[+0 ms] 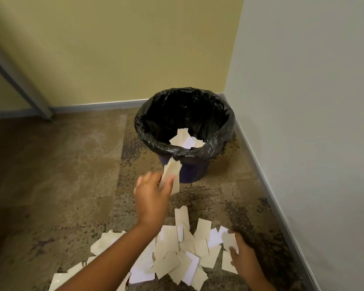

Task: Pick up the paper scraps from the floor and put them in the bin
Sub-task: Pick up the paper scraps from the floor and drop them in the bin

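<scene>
- My left hand (152,196) pinches a paper scrap (172,173) just in front of the bin (184,152).
- Some scraps lie inside the bin.
- My right hand (243,256) grips another scrap (230,241) on the scrap pile (172,255), nearer me than the bin.

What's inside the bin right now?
The bin, lined with a black bag, holds a few paper scraps against its near side. The near rim hides whatever lies lower down.
</scene>
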A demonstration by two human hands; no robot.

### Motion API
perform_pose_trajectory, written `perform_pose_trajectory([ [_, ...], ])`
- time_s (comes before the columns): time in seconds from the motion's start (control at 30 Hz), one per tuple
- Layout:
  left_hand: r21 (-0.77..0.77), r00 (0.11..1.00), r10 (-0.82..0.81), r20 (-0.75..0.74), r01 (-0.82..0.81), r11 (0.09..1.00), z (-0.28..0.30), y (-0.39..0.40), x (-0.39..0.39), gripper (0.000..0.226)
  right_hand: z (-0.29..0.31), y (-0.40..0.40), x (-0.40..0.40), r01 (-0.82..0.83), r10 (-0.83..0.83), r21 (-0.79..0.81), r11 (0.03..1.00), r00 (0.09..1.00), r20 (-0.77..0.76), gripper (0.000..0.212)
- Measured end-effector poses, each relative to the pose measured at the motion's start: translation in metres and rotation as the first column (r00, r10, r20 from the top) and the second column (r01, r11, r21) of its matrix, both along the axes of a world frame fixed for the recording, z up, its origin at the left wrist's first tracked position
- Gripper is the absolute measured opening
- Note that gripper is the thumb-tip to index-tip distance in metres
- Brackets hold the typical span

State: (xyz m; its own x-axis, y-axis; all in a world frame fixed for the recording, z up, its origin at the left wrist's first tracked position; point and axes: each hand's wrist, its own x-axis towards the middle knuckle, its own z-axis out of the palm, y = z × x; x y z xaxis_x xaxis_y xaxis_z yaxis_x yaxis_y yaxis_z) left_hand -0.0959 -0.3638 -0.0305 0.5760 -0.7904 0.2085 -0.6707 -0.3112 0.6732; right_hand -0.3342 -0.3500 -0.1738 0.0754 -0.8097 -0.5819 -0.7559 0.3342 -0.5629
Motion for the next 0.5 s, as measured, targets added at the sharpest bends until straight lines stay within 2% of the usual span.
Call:
perform_pose_trajectory([
  [0.07,-0.129,0.999,-0.029,0.040,0.034,0.991,0.027,-0.014,0.005,0.022,0.002,0.002,0.006,0.027,-0.027,-0.011,1.000,0.999,0.023,0.045],
  [0.17,-0.181,0.999,-0.026,0.020,0.029,0.983,0.053,-0.053,0.013,0.029,-0.001,0.008,0.010,0.057,-0.057,0.021,0.998,0.997,0.047,0.046],
  [0.27,-0.044,0.989,0.020,-0.149,-0.027,0.999,0.061,-0.097,0.021,0.040,0.003,0.014,0.008,0.097,-0.102,0.062,0.993,0.991,0.084,0.047],
  [0.37,0.119,0.958,0.035,-0.284,-0.001,0.993,0.052,-0.120,0.031,0.047,0.006,0.011,-0.003,0.207,-0.214,0.078,0.975,0.972,0.093,0.051],
  [0.43,0.116,0.952,0.040,-0.305,-0.005,0.993,0.047,-0.115,0.036,0.047,0.005,0.009,-0.010,0.251,-0.257,0.074,0.965,0.964,0.075,0.056],
  [0.5,0.027,0.953,0.049,-0.299,-0.043,0.999,0.040,-0.101,0.042,0.041,0.005,0.009,-0.013,0.235,-0.239,0.055,0.970,0.967,0.090,0.052],
])
